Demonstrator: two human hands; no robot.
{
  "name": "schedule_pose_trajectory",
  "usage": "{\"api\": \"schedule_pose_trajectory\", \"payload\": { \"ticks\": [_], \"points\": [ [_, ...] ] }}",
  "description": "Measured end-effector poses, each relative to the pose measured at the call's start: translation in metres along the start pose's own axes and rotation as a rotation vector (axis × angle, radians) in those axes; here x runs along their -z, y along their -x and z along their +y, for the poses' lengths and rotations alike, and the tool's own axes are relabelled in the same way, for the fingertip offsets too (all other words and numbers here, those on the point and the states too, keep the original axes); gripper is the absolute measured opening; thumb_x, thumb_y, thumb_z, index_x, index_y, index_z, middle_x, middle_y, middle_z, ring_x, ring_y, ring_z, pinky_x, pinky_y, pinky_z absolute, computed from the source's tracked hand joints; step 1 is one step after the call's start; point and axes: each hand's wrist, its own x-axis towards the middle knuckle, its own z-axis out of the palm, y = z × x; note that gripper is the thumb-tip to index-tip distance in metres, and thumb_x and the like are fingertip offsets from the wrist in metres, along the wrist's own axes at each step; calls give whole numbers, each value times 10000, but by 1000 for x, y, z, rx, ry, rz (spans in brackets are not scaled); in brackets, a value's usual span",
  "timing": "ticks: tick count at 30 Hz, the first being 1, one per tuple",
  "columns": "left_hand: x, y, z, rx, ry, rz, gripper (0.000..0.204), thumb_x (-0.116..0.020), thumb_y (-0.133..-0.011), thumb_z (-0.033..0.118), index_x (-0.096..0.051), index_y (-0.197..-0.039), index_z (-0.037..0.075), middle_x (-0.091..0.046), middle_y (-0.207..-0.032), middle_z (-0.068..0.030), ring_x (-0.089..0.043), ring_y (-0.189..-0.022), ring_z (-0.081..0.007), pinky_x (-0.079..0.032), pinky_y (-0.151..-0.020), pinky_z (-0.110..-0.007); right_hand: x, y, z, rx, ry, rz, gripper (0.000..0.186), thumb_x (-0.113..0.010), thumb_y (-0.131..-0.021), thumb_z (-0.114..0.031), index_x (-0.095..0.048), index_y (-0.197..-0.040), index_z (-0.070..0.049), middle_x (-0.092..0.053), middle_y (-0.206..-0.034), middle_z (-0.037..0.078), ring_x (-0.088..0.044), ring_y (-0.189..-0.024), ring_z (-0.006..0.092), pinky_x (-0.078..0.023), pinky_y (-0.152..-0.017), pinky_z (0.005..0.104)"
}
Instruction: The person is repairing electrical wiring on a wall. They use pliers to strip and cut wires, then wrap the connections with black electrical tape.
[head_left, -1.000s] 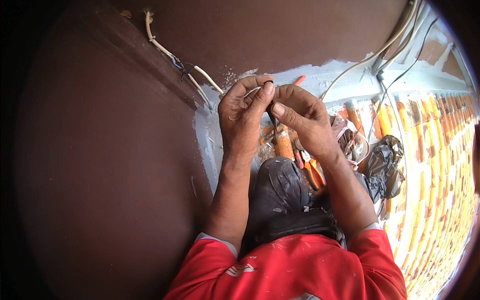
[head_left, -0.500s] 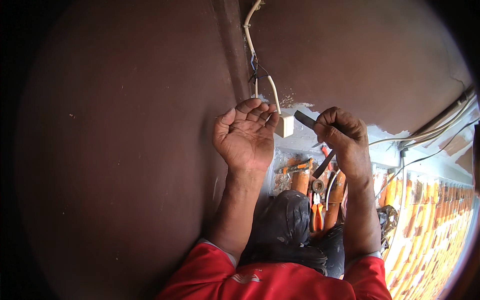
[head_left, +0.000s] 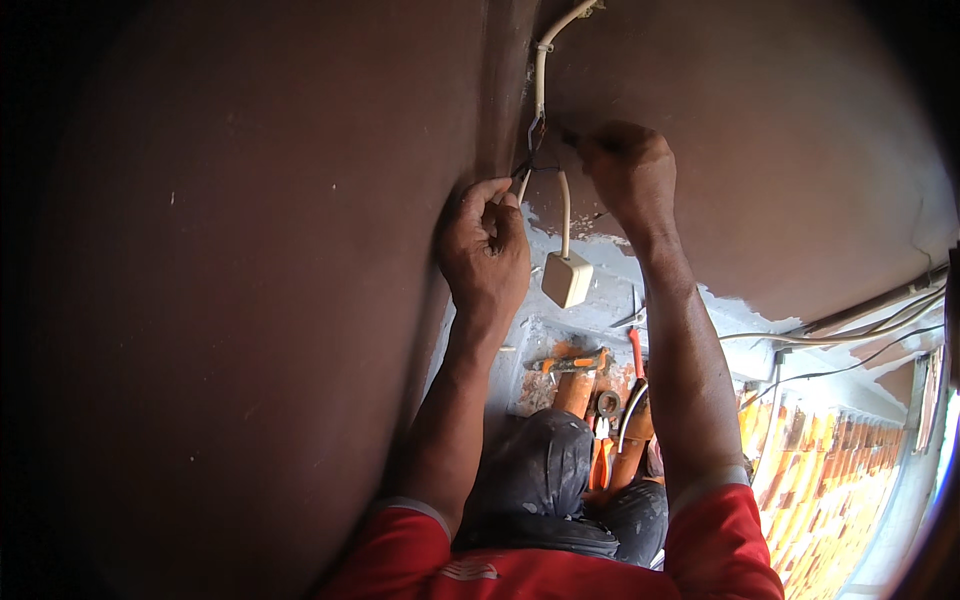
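My left hand [head_left: 487,240] is closed in a pinch at dark wires [head_left: 541,160], beside a thin white cable [head_left: 525,186]. These wires join the cream cable [head_left: 541,80] coming down from above. My right hand [head_left: 632,178], raised just right of the wires, is closed on a dark flat strip [head_left: 571,137]; only its tip shows, blurred, and the rest is hidden by the fist. Between and below my hands a small cream box [head_left: 567,281] hangs on a short white cable [head_left: 565,215].
Below lie orange-handled pliers [head_left: 601,462], a dark tape roll [head_left: 607,403], an orange-and-black tool [head_left: 570,362], a red-handled tool [head_left: 637,352] and a white cable piece [head_left: 630,418] on clay tiles. A brown wall [head_left: 250,300] stands close on the left. Cables [head_left: 830,340] run along the right.
My right hand has risen with the dark strip, up beside the wires. My left hand, loosely spread before, has closed in a pinch at the wires. The view has shifted slightly.
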Motion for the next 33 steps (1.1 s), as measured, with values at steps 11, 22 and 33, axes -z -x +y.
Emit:
{"api": "schedule_pose_trajectory", "payload": {
  "ticks": [11,22,33],
  "points": [
    [-25,44,-40,-50,-324,-122,300,-853,-1004,321,-737,-1024,44,-690,-897,-56,-665,-844,-184,-540,-759,-373,28,77,67,-330,-377,-46,221,-743,-989,-176,-797,-1038,33,-779,-824,85,-699,-746,142,-559,-706,320],
    [-25,104,39,674,622,-627,399,-818,-1039,290,-783,-1241,-53,-793,-1094,-89,-721,-1008,-130,-570,-948,-280,65,199,63,-437,-890,-40,208,-814,-1050,-195,-772,-1090,5,-767,-896,36,-663,-766,73,-531,-683,233],
    [-28,102,32,896,798,-455,195,-777,-1038,217,-776,-1102,33,-800,-1003,-94,-753,-979,-195,-553,-902,-345,83,213,62,-442,-804,-83,226,-754,-1058,-133,-813,-1247,-22,-773,-862,-3,-667,-738,30,-497,-642,198]
  ]
}}
